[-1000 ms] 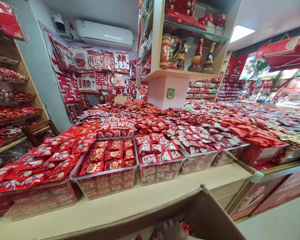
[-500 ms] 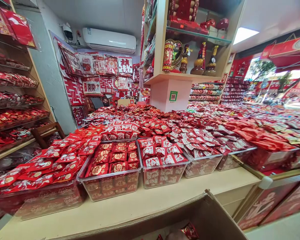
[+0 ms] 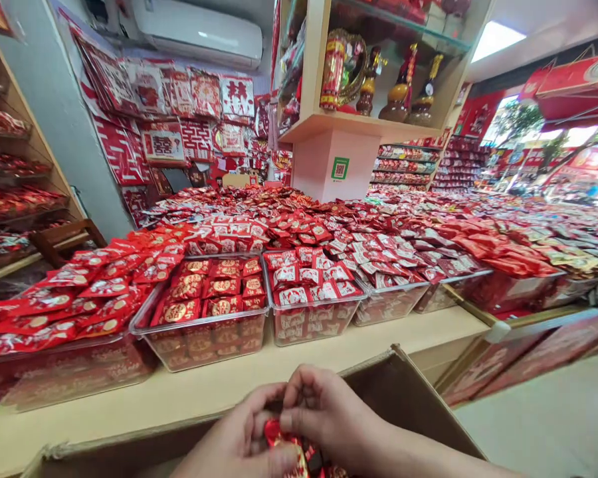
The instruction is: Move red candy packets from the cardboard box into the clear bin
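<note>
Over the open cardboard box point(image 3: 379, 385), my left hand point(image 3: 244, 431) curls round several small red foil packets point(image 3: 279, 435) with gold print. My right hand point(image 3: 323, 415) meets it from the right, fingers bent inward, its thumb against the top end of a packet. Both hands partly cover the packets, so how many there are is hidden. Just beyond stand clear plastic bins: one of red packets with round gold print point(image 3: 224, 305) and one of red-and-white packets point(image 3: 309, 285).
A pale wooden counter point(image 3: 204, 392) runs between the box and the bins. To the left, a bin heaped with red packets point(image 3: 80, 292) overhangs its rim. A pillar point(image 3: 329, 166) carries a glass-shelved cabinet behind the heaps. At right is a glass-topped case point(image 3: 528, 352).
Both hands have risen into view above the box with red packets in them; before, only a blurred bit of hand showed inside it. The view has tilted down.
</note>
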The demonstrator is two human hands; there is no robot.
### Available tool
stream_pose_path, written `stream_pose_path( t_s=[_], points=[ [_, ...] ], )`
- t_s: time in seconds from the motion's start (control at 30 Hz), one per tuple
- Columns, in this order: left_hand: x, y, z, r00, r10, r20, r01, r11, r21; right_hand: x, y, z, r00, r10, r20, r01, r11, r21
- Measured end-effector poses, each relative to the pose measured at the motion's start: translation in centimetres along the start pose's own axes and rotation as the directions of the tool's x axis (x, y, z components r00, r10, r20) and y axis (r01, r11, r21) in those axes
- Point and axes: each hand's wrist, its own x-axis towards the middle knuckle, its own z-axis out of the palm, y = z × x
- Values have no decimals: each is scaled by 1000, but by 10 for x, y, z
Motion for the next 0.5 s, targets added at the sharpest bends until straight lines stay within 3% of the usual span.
stream_pose_path(
  t_s=[0.13, 0.23, 0.33, 0.5],
  points=[
    [3, 12, -1, 994, -46, -102, 40, 998, -57, 1, -4, -3, 990, -82, -113, 98, 985, 141],
    [2, 16, -7, 984, -24, -177, 22, 1000, -10, 3, -1, -7, 998, -29, -48, 37, 983, 179],
    [-2, 15, -8, 971, -36, -237, 37, 999, 0, 2, 1, -7, 1000, 21, 16, -23, 993, 112],
    [-9, 7, -1, 969, -34, -244, 14, 996, -86, -3, 4, 0, 1000, 6, -16, -3, 985, 170]
  ],
)
